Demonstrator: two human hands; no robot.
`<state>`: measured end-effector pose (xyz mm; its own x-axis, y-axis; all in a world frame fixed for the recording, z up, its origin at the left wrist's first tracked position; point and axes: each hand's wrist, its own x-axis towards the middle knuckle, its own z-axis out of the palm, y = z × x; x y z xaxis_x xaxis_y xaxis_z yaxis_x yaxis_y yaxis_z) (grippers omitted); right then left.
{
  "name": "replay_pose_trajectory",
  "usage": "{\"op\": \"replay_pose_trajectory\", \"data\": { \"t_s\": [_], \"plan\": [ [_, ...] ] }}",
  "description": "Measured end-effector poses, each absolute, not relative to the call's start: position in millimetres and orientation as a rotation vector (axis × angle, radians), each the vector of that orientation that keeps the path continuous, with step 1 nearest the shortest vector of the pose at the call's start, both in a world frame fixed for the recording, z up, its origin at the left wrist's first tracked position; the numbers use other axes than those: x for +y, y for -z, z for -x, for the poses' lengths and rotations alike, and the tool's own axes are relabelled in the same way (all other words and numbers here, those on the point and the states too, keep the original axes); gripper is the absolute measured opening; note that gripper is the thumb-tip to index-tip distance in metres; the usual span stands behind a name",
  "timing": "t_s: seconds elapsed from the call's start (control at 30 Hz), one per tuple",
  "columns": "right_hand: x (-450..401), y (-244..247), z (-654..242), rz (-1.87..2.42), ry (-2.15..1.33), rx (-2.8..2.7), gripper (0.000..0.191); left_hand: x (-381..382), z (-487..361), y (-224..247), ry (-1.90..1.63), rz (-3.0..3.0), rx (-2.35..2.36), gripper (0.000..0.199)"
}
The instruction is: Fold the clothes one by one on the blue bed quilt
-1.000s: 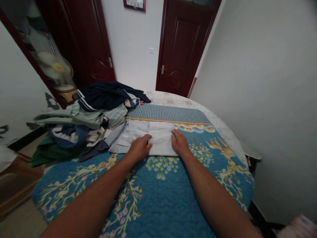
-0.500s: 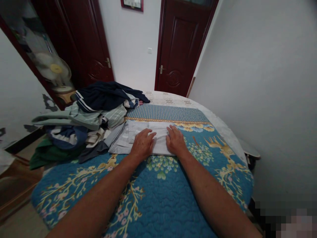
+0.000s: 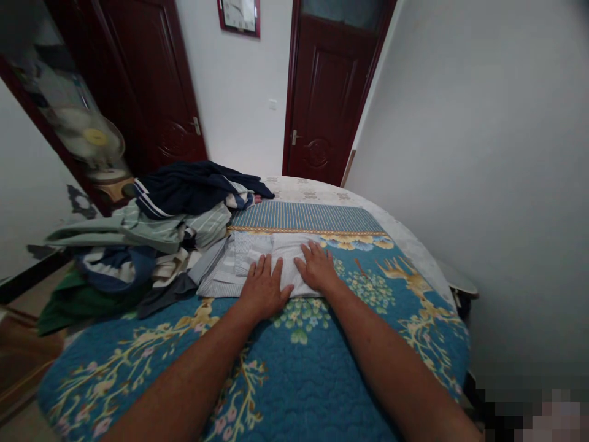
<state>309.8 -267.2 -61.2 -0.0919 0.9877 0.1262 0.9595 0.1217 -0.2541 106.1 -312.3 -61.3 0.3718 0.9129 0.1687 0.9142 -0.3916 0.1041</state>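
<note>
A light grey, finely striped garment (image 3: 285,248) lies folded flat on the blue floral quilted cover (image 3: 322,368); its exact kind is hard to tell. My left hand (image 3: 264,288) rests palm down on its near edge, fingers stretched out and thumb spread to the right. On the garment's right part lies my right hand (image 3: 317,267), also flat, with the fingers apart. Neither hand grips anything. The garment's left end reaches a heap of loose clothes and touches a grey cloth (image 3: 207,264) there.
The clothes heap on the left has a navy garment (image 3: 193,187) on top, a pale green striped one (image 3: 133,227) below and a dark green one (image 3: 69,301) at the bottom. A white patterned tablecloth (image 3: 322,191) shows along the far rim. A fan (image 3: 96,138) stands beyond.
My left hand has moved nearer along the garment and flattened, its fingers now straight. My right hand stays on the right part, fingers still apart. The view has tilted slightly upward.
</note>
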Motion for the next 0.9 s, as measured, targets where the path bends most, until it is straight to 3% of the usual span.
{"op": "replay_pose_trajectory", "data": {
  "t_s": [0.47,0.9],
  "plan": [
    [-189.4,63.2,-315.3,1.952,-0.162,-1.986,0.071,-306.3,-102.5,68.5,0.311,2.592,-1.735,0.087],
    [-277.4,69.6,-331.1,1.911,-0.036,-2.079,0.066,-308.6,-103.2,61.1,0.287,2.625,-1.740,0.089]
  ]
}}
